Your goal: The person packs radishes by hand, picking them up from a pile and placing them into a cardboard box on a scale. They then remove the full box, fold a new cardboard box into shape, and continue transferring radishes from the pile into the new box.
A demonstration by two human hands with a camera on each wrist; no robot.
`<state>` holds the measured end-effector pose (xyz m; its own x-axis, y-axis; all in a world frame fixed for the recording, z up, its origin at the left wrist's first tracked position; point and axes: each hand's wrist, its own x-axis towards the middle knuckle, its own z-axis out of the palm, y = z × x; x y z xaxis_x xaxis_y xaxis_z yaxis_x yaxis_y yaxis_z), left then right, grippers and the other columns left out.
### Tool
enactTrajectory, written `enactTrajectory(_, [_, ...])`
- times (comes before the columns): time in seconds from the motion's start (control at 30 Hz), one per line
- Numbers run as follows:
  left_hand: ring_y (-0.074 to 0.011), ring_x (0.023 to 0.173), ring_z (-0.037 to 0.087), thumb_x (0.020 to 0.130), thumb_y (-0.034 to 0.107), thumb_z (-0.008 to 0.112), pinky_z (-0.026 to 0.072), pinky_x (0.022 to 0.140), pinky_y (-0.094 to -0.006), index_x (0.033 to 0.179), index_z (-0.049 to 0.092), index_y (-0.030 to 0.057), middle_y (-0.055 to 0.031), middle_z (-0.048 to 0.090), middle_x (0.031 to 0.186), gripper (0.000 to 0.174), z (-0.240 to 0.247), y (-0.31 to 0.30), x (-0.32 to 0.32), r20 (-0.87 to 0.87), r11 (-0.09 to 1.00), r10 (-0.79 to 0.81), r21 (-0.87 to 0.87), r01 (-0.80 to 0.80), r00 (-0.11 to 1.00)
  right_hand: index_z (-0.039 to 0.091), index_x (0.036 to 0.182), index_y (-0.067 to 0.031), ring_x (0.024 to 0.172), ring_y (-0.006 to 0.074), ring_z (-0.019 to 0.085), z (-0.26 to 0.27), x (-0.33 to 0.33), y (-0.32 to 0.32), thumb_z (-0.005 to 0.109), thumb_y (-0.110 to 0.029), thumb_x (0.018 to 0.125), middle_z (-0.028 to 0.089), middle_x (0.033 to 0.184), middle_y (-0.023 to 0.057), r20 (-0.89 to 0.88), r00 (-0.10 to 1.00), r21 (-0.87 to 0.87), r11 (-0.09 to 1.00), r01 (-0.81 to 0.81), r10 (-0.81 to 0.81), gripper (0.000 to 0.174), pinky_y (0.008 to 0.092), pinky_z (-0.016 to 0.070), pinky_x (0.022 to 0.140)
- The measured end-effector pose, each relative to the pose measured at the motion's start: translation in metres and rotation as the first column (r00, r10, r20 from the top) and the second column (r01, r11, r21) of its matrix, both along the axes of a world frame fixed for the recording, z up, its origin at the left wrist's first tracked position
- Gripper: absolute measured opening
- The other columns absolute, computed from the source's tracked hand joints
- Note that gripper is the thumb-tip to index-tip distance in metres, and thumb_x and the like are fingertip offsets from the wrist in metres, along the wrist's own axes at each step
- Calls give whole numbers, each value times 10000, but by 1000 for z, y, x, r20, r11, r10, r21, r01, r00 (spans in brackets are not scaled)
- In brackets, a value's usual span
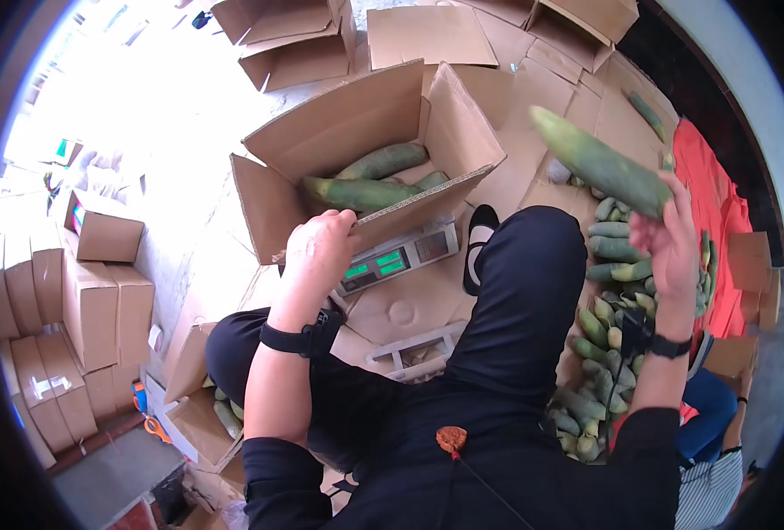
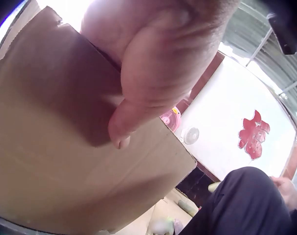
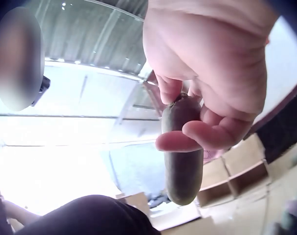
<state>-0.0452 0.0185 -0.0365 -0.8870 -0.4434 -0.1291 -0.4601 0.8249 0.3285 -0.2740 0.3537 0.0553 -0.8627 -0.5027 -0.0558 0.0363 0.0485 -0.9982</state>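
My right hand [image 1: 670,238] grips a long green radish [image 1: 600,163] by its darker end, holding it raised on the right with the pale tip pointing up and left. In the right wrist view, fingers and thumb curl round the cut end of this radish [image 3: 183,171]. My left hand [image 1: 317,252] holds the near wall of an open cardboard box [image 1: 321,115]. The left wrist view shows the thumb [image 2: 121,129] against the outside of that wall, the other fingers hidden behind it. Several green radishes [image 1: 361,193] lie inside the box, which stands on a digital scale [image 1: 432,246] with lit green displays.
A large pile of green radishes [image 1: 608,327] lies along the right beside a red cloth [image 1: 715,203]. Stacked cartons [image 1: 100,300] stand at the left, near orange-handled scissors [image 1: 156,429]. More open boxes [image 1: 295,44] are at the back. Another box [image 1: 202,433] with radishes sits by the left knee.
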Motion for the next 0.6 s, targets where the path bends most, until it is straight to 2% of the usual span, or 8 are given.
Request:
enactTrajectory(0.1, [-357,849,590,783,134,616,475,746,-432,866,591,20,-158,590,856,143,0,-1,1,-15,1000,-9,18,9,1000,416,1305,-132,626,126,610,12,-13,-61,441,-303,961,620,812,65,39,971,-8,971,-237,238,385,205,385,490])
enactTrajectory(0.17, [-359,849,589,784,137,618,474,748,-434,863,588,18,-159,590,858,146,1,-1,1,-16,1000,-9,20,9,1000,440,1290,-153,618,118,613,19,-7,-106,458,-310,956,624,808,55,49,940,81,937,-341,338,369,195,387,486])
enactTrajectory(0.3, [-363,853,587,785,142,626,474,753,-435,868,586,14,-160,590,863,158,1,-1,-1,1,1000,-9,22,9,1000,445,1297,-145,653,95,600,-1,-6,-180,454,-278,962,622,855,56,52,815,193,795,-575,577,360,188,413,517])
enactTrajectory(0.33, [-363,853,587,785,142,626,474,753,-435,868,586,14,-160,590,863,158,1,-1,-1,4,1000,-10,25,10,1000,445,1297,-145,653,95,600,-9,-6,-194,454,-278,962,622,855,56,56,816,193,795,-575,576,360,188,413,517])
enactTrajectory(0.4, [-361,852,588,780,144,637,473,753,-435,862,583,16,-157,590,862,161,2,-2,-2,20,1000,-12,16,12,1000,515,1246,-122,725,78,573,-24,-8,-213,493,-246,938,601,849,27,-23,744,423,680,-598,668,333,210,432,534])
enactTrajectory(0.43, [-361,852,588,780,144,637,473,753,-435,862,583,16,-157,590,862,161,1,-3,-2,24,1000,-14,17,14,1000,515,1246,-122,725,78,573,-28,-14,-215,493,-246,938,601,849,27,-19,745,422,681,-598,667,333,210,432,534])
enactTrajectory(0.5, [-324,829,613,775,157,662,490,728,-426,836,579,36,-137,605,832,158,-1,-3,-2,1,999,-28,-30,28,1000,559,1206,-90,773,66,540,-33,-23,-212,528,-239,918,571,833,-6,-149,613,562,577,-593,776,326,217,430,590])
enactTrajectory(0.6, [-322,828,614,776,165,653,490,733,-426,847,585,43,-134,606,842,157,1,-4,-3,-24,998,-17,-67,15,1000,568,1206,-95,833,66,538,-20,-33,-189,545,-270,912,598,952,13,-20,678,473,605,-641,734,342,201,430,666])
